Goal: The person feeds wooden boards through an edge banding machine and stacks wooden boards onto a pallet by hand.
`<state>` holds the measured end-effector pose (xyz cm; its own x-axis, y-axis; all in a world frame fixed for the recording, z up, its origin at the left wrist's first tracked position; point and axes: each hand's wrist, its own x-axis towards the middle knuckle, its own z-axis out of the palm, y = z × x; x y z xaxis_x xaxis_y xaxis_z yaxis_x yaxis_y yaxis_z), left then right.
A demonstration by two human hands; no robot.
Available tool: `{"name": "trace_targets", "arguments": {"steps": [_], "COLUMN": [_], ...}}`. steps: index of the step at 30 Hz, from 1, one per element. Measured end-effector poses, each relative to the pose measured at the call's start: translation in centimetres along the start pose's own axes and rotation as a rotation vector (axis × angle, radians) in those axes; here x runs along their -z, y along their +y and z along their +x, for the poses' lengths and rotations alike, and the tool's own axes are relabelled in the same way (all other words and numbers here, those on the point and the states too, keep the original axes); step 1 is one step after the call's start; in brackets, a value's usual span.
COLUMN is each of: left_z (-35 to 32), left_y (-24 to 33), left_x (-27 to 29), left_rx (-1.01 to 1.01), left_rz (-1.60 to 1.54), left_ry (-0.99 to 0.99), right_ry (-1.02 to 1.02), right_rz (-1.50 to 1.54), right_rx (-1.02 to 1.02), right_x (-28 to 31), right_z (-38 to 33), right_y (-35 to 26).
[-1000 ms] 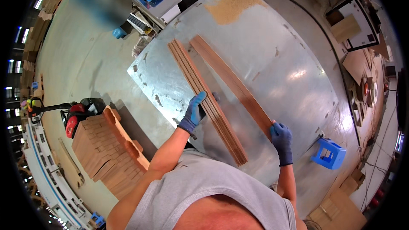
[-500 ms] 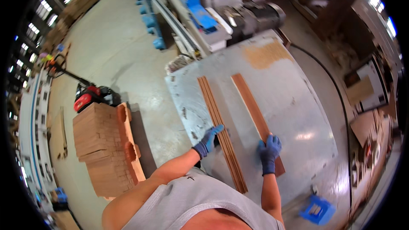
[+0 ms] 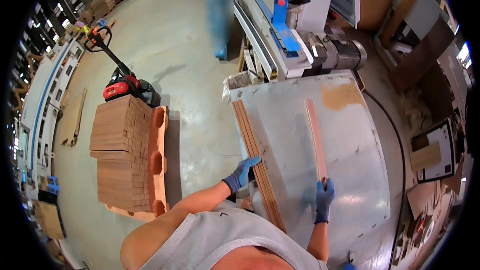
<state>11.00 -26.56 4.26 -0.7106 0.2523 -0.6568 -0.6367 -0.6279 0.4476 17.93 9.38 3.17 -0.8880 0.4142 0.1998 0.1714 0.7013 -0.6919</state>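
Note:
My left hand [image 3: 242, 174], in a blue work glove, is closed round the near half of a bundle of several long brown wooden strips [image 3: 254, 151]. The bundle lies lengthwise along the left edge of the metal table [image 3: 287, 135], its near end close to my body. In my gloved right hand [image 3: 324, 201] is the near end of a single wooden strip [image 3: 316, 137]. Its pale pinkish face shows, and it points away from me over the table. Whether its far end touches the tabletop I cannot tell.
A stack of wooden boards [image 3: 120, 152] on an orange pallet [image 3: 157, 157] stands at left, beside a red and black pallet truck [image 3: 120, 87]. Beyond the table is a machine with a blue panel [image 3: 286, 37] and a motor [image 3: 345, 55]. A black cable [image 3: 397, 135] runs along the right.
The strip in my right hand has turned from its brown face to a pale pinkish one. The bundle in my left hand has shifted toward the table's left edge. My view has swung.

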Motion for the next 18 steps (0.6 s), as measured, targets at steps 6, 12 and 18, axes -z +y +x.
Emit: {"name": "trace_targets", "arguments": {"steps": [6,12,18], "left_z": [-1.2,-2.1,-4.1], "left_y": [3.1,4.4,6.1], "left_x": [2.8,7.2,10.7], "left_rx": [-0.080,-0.086,-0.086], "left_rz": [-0.118,-0.161,-0.247], "left_ry": [-0.087,-0.088,-0.106], "right_ry": [-0.129,-0.106,-0.133], "right_rz": [0.334,0.328,0.359], "right_rx": [-0.148,-0.158,-0.202], "right_x": [1.4,1.6,2.0], "right_z": [0.6,-1.8,-4.5], "right_y": [-7.5,-9.6,-13.2]}}
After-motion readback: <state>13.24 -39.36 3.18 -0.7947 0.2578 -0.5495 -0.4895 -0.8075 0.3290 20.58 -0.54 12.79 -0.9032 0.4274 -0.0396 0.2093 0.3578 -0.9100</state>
